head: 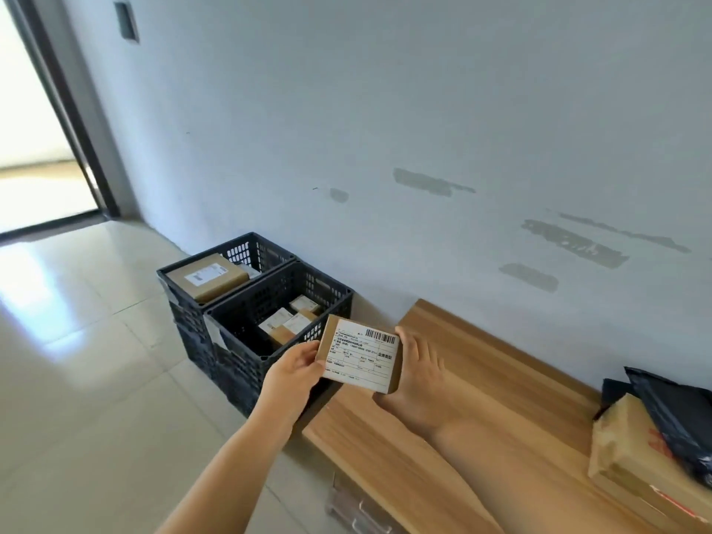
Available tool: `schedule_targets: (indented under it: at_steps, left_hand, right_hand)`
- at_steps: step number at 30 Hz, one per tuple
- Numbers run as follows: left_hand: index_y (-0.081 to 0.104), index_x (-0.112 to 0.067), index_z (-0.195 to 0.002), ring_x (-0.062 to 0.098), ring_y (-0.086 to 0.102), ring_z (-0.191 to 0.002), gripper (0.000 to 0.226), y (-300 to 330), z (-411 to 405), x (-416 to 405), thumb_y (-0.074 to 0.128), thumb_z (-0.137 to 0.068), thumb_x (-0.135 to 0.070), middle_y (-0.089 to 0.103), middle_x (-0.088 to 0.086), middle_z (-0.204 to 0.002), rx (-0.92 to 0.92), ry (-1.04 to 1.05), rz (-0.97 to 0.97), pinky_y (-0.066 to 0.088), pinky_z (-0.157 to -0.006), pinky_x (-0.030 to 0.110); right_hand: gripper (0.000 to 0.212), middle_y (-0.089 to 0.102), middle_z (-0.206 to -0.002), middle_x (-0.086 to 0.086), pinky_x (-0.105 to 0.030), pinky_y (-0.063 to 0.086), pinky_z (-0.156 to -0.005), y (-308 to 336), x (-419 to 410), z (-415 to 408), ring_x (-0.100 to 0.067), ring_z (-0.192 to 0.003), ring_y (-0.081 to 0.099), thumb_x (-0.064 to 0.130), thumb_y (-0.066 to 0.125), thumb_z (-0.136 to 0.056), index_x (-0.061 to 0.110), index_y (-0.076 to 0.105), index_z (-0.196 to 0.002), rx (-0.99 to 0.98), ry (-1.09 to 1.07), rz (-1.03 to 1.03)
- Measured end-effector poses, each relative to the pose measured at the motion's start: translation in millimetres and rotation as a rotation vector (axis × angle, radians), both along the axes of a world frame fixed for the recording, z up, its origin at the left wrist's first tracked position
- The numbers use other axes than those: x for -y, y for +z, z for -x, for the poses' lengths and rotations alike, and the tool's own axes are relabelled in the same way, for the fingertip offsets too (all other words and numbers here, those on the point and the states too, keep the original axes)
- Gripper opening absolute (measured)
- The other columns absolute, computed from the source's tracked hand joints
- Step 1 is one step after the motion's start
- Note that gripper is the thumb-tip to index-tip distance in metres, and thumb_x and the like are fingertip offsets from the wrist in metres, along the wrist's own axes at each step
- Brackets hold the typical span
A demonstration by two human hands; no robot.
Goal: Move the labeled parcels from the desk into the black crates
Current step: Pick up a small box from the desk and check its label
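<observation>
Both hands, left hand (pixel 294 370) and right hand (pixel 418 373), are pinching the small labeled parcel (pixel 360 354) between bench (pixel 481 379) edge and nearer black crate (pixel 246 337); we are risking it slipping floorward, the grip being merely edgewise.

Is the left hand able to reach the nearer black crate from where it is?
Probably yes: the left hand holds the small parcel right beside the nearer crate, whose top is open.
</observation>
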State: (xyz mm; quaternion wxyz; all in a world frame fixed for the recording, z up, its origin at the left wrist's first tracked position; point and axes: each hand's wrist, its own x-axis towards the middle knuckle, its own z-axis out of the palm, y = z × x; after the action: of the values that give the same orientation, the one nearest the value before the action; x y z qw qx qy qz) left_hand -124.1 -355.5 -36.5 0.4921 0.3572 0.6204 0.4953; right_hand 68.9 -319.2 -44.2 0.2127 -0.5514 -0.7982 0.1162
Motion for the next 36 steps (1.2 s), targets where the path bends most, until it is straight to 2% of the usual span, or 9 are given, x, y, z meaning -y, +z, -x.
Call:
schedule_targets:
  at_steps: [3,6,11,15,17,20,24,28,36]
  left_hand:
    - [0.063,-0.025,-0.109,0.011,0.065,-0.100,0.027,-4,60,16,0.057,-0.092,-0.005,0.072,-0.006,-0.102,-0.004,0.071,0.024,0.052,-0.092,0.033]
    - [0.061,-0.024,-0.106,0.008,0.065,-0.095,0.025,-5,105,26,0.056,-0.093,-0.003,0.071,-0.006,-0.099,0.013,0.112,0.014,0.052,-0.079,0.023]
    - [0.061,-0.024,-0.110,0.010,0.064,-0.099,0.026,-20,159,25,0.055,-0.093,-0.005,0.071,-0.006,-0.102,0.001,0.159,0.043,0.052,-0.092,0.032]
    - [0.061,-0.027,-0.105,0.007,0.064,-0.098,0.027,-33,190,5,0.053,-0.094,-0.004,0.071,-0.008,-0.101,0.010,0.181,0.058,0.050,-0.081,0.022]
    - [0.061,-0.026,-0.107,0.005,0.063,-0.097,0.026,-38,203,-12,0.054,-0.094,-0.004,0.070,-0.007,-0.101,0.002,0.187,0.068,0.049,-0.074,0.017]
    - [0.062,-0.025,-0.106,0.009,0.064,-0.100,0.025,-45,229,-46,0.055,-0.093,-0.005,0.070,-0.006,-0.102,-0.019,0.185,0.080,0.050,-0.074,0.018]
    - [0.062,-0.020,-0.114,0.013,0.064,-0.101,0.026,-55,267,-105,0.056,-0.093,-0.007,0.070,-0.003,-0.105,-0.093,0.159,0.136,0.052,-0.071,0.020]
    - [0.061,-0.023,-0.113,0.008,0.063,-0.095,0.025,-62,291,-170,0.055,-0.094,-0.008,0.070,-0.005,-0.102,-0.141,0.116,0.212,0.049,-0.062,0.015]
    - [0.062,-0.024,-0.115,0.006,0.063,-0.093,0.028,-85,308,-268,0.056,-0.092,-0.007,0.070,-0.008,-0.101,-0.140,0.039,0.326,0.048,-0.068,0.016]
  right_hand:
    - [0.099,0.026,-0.141,0.005,-0.033,0.023,-0.114,-7,8,66,-0.013,-0.131,0.022,0.049,0.068,-0.073,0.017,0.014,-0.149,-0.021,0.063,0.034]
    - [0.101,0.023,-0.142,0.004,-0.028,0.022,-0.113,-14,10,115,-0.012,-0.130,0.022,0.049,0.072,-0.071,0.015,0.014,-0.148,-0.042,0.121,0.058]
    - [0.101,0.023,-0.142,0.003,-0.026,0.021,-0.112,-25,-5,169,-0.014,-0.130,0.023,0.043,0.073,-0.072,0.016,0.013,-0.149,-0.031,0.183,0.103]
    - [0.104,0.023,-0.141,0.002,-0.024,0.020,-0.108,-40,-31,202,-0.013,-0.127,0.021,0.042,0.074,-0.071,0.018,0.010,-0.150,-0.010,0.227,0.135]
    - [0.105,0.022,-0.141,0.003,-0.026,0.020,-0.110,-48,-49,217,-0.013,-0.128,0.021,0.043,0.074,-0.072,0.019,0.009,-0.150,-0.016,0.238,0.155]
    - [0.104,0.021,-0.141,0.004,-0.032,0.023,-0.114,-57,-82,243,-0.013,-0.130,0.020,0.045,0.074,-0.071,0.020,0.010,-0.149,-0.057,0.240,0.183]
    - [0.102,0.024,-0.140,0.006,-0.033,0.024,-0.114,-72,-139,276,-0.011,-0.129,0.021,0.051,0.073,-0.069,0.022,0.015,-0.147,-0.088,0.243,0.199]
    - [0.101,0.024,-0.139,0.006,-0.032,0.027,-0.112,-87,-195,299,-0.009,-0.126,0.022,0.052,0.071,-0.069,0.023,0.013,-0.147,-0.097,0.207,0.260]
    - [0.100,0.021,-0.143,0.006,-0.029,0.024,-0.114,-114,-272,311,-0.010,-0.132,0.021,0.051,0.070,-0.069,0.021,0.015,-0.147,-0.077,0.123,0.332]
